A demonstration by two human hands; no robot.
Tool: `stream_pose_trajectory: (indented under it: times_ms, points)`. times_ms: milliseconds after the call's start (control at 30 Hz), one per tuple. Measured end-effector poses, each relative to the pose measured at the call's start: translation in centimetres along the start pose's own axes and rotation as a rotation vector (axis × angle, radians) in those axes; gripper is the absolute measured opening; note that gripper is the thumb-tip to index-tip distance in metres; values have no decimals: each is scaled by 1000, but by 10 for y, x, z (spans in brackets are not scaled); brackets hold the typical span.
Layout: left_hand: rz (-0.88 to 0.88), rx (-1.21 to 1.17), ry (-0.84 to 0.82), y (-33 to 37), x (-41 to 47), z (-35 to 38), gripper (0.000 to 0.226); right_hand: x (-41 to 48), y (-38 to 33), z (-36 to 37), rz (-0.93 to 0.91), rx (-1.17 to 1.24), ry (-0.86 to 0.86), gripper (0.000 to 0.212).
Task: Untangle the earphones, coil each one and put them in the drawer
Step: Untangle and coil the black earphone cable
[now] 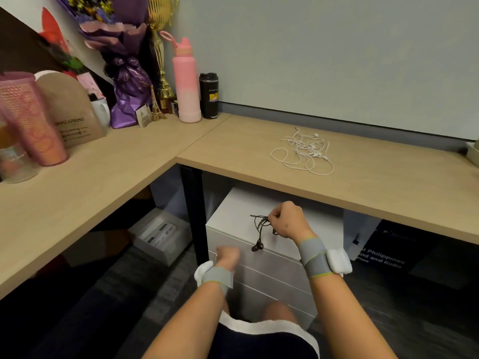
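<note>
Right hand: pinches a bundle of black earphones, buds dangling, over the white drawer unit under the counter.
Left hand: curled, blurred, at the top drawer front; grip unclear.
White earphones: tangled heap on the counter.
Pink bottle, black tumbler: upright, side by side, back corner.

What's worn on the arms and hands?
Left strap and right strap are grey, edged lime green. Each holds a white rounded pod, left pod, right pod, on the wrist's outer side. Left hand and right hand ungloved; no sleeves.
</note>
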State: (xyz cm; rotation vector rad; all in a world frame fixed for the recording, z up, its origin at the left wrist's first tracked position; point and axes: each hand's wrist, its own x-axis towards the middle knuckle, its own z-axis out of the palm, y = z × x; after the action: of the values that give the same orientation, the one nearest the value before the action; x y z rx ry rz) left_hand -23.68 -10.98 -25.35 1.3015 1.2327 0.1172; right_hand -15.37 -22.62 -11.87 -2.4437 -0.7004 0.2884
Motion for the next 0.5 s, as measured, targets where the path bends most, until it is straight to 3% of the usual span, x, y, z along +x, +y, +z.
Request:
stream_pose_trajectory:
  times_ms: [67,133,233,500]
  points:
    - [112,76,235,9,7,-6,45,5,5,3,-6,-1,16,25]
    - [239,78,333,18,14,-14,51,9,8,5,-6,4,27,25]
    - [348,143,354,20,30,-22,46,17,9,6,0,16,21,24]
    - [340,391,348,14,32,-44,38,24,-6,18,-5,125,12,21]
